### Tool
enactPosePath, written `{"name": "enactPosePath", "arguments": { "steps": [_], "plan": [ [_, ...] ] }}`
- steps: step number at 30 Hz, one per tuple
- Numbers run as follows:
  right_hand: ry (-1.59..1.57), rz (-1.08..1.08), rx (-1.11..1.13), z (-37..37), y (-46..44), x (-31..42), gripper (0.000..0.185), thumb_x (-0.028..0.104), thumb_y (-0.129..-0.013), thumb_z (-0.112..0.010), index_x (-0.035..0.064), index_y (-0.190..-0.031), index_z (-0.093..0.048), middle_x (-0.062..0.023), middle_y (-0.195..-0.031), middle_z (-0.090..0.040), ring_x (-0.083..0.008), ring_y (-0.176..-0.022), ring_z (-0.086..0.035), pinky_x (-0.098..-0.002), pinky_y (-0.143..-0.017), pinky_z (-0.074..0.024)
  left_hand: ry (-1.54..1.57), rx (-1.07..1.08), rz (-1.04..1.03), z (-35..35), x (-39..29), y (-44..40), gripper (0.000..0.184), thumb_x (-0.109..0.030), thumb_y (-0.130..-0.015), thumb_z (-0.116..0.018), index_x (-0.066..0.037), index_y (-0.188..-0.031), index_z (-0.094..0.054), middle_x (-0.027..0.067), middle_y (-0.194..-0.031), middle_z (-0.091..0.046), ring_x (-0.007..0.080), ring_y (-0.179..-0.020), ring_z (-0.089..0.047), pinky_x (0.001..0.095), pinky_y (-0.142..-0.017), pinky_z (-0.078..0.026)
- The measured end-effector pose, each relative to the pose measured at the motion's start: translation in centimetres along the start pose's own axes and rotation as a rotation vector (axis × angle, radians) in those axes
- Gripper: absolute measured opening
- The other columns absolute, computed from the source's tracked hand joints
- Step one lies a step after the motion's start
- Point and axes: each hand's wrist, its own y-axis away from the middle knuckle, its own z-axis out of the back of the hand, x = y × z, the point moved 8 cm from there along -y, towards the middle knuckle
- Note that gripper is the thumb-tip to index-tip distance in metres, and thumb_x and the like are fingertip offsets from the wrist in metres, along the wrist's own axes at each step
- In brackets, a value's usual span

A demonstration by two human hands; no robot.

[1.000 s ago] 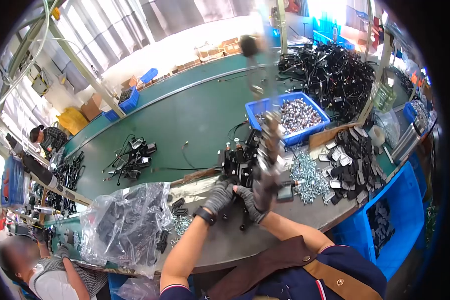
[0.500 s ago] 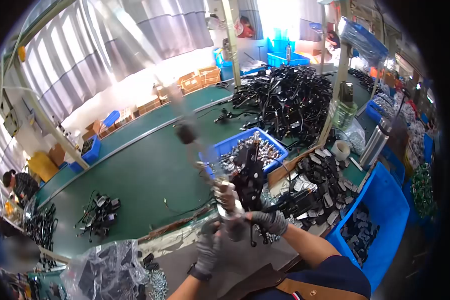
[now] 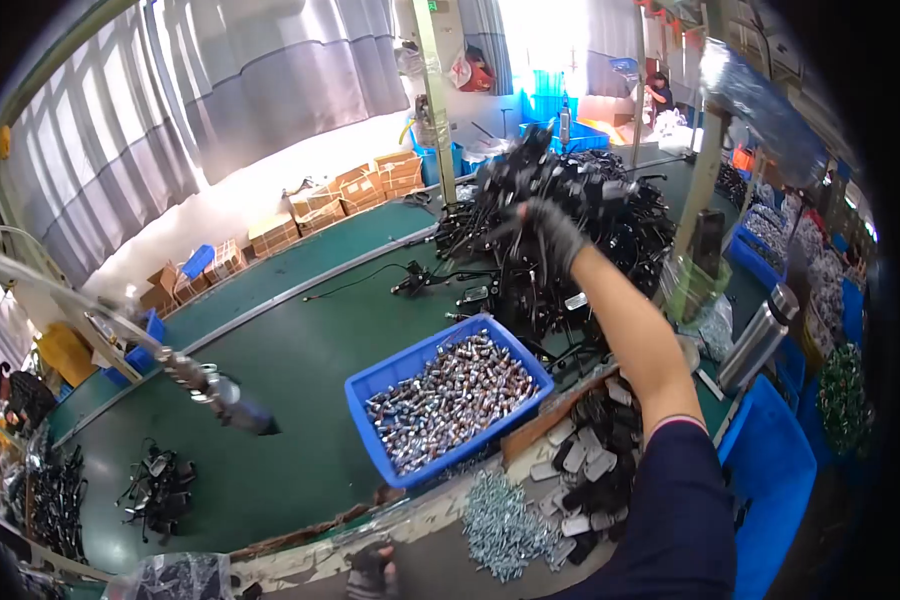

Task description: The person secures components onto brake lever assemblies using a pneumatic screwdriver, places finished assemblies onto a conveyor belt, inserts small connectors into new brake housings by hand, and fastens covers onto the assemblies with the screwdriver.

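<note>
At the far side of the table (image 3: 290,400), right hand (image 3: 552,235) at the heap of black cabled parts (image 3: 635,220); fingers bent, grip unclear from blur. Left hand (image 3: 372,572) near the front edge, fingers curled, contents not discernible. Judgement: grasp one solid body, ease its cable free, avoid dragging neighbours. Blue bin (image 3: 363,430): small metal fittings (image 3: 450,400). Large blue tub (image 3: 780,460): contents mostly hidden.

Long grey-and-white fabric curtains (image 3: 290,90) hang across the upper left, bright daylight glowing beneath them and at upper right; brown cardboard boxes (image 3: 358,188) line the wall behind the long green-topped workbench (image 3: 270,400).
</note>
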Motion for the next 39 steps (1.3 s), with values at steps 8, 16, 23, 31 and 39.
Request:
{"name": "enactPosePath", "arguments": {
  "steps": [8,16,23,31,39],
  "plan": [
    [0.572,-0.249,-0.981,23.5,-12.0,3.6,0.026,0.036,-0.084,-0.059,0.0134,-0.096,-0.064,-0.0119,-0.094,-0.065,-0.0291,-0.085,-0.061,-0.0444,-0.077,-0.0494,0.009,-0.032,0.077,-0.3,-1.4,-1.6,0.025,-0.019,-0.092,-0.047,-0.006,-0.111,-0.058,0.0156,-0.114,-0.059,0.034,-0.108,-0.054,0.0462,-0.099,-0.036],
    [2.016,-0.03,-0.838,15.6,-5.9,5.1,0.03,0.028,-0.083,-0.058,0.0144,-0.11,-0.062,-0.0124,-0.122,-0.061,-0.0323,-0.106,-0.061,-0.0463,-0.095,-0.0445,-0.001,-0.01,0.085,-0.7,-0.8,-1.3,0.028,-0.023,-0.093,-0.048,-0.007,-0.113,-0.057,0.0167,-0.116,-0.058,0.035,-0.108,-0.054,0.0472,-0.098,-0.037],
    [1.909,0.13,-0.287,11.7,-6.0,0.3,0.027,0.028,-0.078,-0.062,0.0116,-0.1,-0.065,-0.0146,-0.102,-0.066,-0.0344,-0.097,-0.063,-0.0439,-0.087,-0.0494,-0.085,-0.197,-0.032,0.0,-1.7,-1.0,0.021,-0.012,-0.087,-0.057,-0.007,-0.107,-0.06,0.0135,-0.098,-0.062,0.0315,-0.089,-0.06,0.0398,-0.078,-0.048],
    [1.671,0.611,0.076,-14.1,-1.5,-4.7,0.021,0.027,-0.078,-0.063,0.0112,-0.092,-0.066,-0.0142,-0.089,-0.067,-0.0332,-0.088,-0.064,-0.043,-0.078,-0.0514,0.45,-0.031,-0.067,-5.3,7.9,1.5,0.035,-0.017,-0.094,-0.046,-0.008,-0.128,-0.048,0.0117,-0.12,-0.053,0.0225,-0.109,-0.053,0.0349,-0.085,-0.05],
    [1.275,0.631,0.794,-37.3,10.3,-13.3,0.016,0.02,-0.081,-0.063,0.0106,-0.094,-0.063,-0.0145,-0.088,-0.067,-0.0318,-0.083,-0.065,-0.0403,-0.073,-0.0522,0.003,-0.246,-0.317,8.8,2.5,-0.7,0.023,-0.008,-0.087,-0.052,-0.006,-0.109,-0.059,0.0099,-0.103,-0.062,0.0279,-0.091,-0.061,0.0358,-0.08,-0.048]
  ]
}}
